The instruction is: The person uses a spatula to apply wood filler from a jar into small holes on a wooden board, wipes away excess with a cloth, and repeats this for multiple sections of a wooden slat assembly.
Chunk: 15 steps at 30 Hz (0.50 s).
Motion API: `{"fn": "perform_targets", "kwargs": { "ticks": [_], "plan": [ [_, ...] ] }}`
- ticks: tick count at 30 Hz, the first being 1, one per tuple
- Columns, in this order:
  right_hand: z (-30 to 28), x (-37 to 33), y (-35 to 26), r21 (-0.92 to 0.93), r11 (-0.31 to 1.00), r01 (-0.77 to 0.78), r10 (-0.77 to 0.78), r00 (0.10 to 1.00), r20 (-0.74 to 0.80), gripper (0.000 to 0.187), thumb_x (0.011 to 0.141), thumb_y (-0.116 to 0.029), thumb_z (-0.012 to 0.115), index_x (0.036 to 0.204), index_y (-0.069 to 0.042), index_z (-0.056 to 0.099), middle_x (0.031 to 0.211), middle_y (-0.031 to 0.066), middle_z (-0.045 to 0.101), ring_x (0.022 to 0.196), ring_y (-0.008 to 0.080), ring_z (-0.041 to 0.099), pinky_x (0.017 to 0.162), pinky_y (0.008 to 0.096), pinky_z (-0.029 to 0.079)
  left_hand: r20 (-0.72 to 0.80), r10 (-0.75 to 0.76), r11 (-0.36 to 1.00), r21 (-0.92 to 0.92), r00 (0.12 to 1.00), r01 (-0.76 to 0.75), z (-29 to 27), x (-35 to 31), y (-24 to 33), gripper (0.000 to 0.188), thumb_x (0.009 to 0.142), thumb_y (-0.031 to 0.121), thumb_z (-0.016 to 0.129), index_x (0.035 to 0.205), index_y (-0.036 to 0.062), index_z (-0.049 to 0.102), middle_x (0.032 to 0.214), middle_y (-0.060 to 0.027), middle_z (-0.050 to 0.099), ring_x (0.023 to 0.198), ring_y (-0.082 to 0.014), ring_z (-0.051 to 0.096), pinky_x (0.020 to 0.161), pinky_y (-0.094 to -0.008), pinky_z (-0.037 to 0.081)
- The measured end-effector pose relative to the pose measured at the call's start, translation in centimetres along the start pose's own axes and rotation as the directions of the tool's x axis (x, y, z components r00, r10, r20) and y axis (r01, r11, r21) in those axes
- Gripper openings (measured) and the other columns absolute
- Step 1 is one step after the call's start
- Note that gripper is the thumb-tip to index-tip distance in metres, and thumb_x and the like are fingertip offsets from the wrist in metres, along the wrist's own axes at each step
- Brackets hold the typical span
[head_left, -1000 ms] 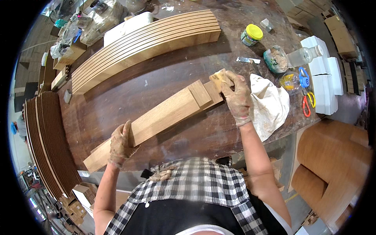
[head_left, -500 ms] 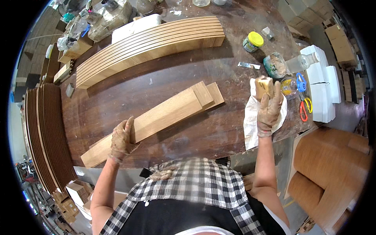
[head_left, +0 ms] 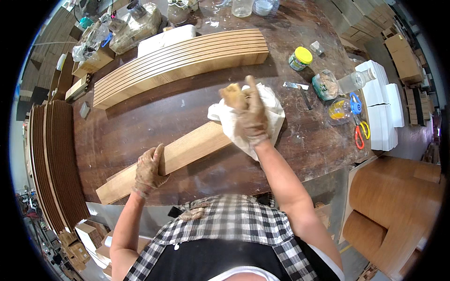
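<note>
My gloved left hand (head_left: 149, 172) is closed over the near left part of a pale wooden board (head_left: 194, 143), which lies slantwise on the table with another board partly showing beneath it. In my gloved right hand (head_left: 254, 121), somewhat blurred, are a white cloth (head_left: 273, 104) and a stained yellowish pad (head_left: 231, 95) that looks like sponge. The cloth hangs over the right end of the board and hides it. Whether the pad touches the wood I cannot tell. Beyond both hands stands a row of grooved wooden strips (head_left: 183, 55), set tightly side by side.
On the brown table's (head_left: 309, 152) right side are a yellow-lidded jar (head_left: 300, 58), a flat metal-bladed tool (head_left: 296, 86), clear bottles (head_left: 341, 108) and red-and-yellow-handled scissors (head_left: 360, 136). White foam blocks (head_left: 380, 119) stand at the right edge. Dark boards (head_left: 58, 168) are stacked at the left.
My right hand has swung left from the table's right side to above the board's right end, bringing the cloth and pad along. My left hand stays on the board.
</note>
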State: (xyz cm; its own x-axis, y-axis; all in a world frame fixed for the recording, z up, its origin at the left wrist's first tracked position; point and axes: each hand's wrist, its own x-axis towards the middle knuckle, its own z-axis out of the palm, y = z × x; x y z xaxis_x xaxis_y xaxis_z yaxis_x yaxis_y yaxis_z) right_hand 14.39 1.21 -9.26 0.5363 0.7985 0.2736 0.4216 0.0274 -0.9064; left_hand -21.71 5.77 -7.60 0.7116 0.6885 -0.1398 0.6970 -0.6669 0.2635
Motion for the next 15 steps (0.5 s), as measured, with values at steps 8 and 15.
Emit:
{"fn": "perform_targets", "kwargs": {
  "ticks": [8, 15],
  "plan": [
    [-7.3, 1.6, 4.6, 0.201, 0.960, -0.193, 0.227, 0.961, -0.161, 0.059, 0.103, -0.030, 0.053, 0.149, 0.002, 0.035, 0.126, 0.0129, 0.060, 0.109, 0.0202, 0.062, 0.089, 0.0326, 0.055, -0.003, -0.027, 0.999, -0.031, 1.000, 0.027, 0.0, -0.5, 0.0, 0.099, 0.061, 0.018, 0.086, 0.147, 0.0087, 0.038, 0.128, -0.0195, 0.054, 0.117, -0.0403, 0.053, 0.099, -0.0512, 0.042],
    [-2.5, 0.4, 4.2, 0.028, 0.983, -0.183, 0.184, 0.982, -0.042, 0.055, 0.103, -0.028, 0.053, 0.148, -0.001, 0.040, 0.128, 0.0109, 0.060, 0.109, 0.0179, 0.062, 0.090, 0.0262, 0.053, 0.023, -0.044, 0.999, -0.029, 0.999, 0.045, -0.6, 0.1, 0.4, 0.092, 0.066, 0.024, 0.084, 0.146, 0.0101, 0.041, 0.127, -0.0184, 0.053, 0.118, -0.0387, 0.053, 0.101, -0.0510, 0.041]
  ]
}}
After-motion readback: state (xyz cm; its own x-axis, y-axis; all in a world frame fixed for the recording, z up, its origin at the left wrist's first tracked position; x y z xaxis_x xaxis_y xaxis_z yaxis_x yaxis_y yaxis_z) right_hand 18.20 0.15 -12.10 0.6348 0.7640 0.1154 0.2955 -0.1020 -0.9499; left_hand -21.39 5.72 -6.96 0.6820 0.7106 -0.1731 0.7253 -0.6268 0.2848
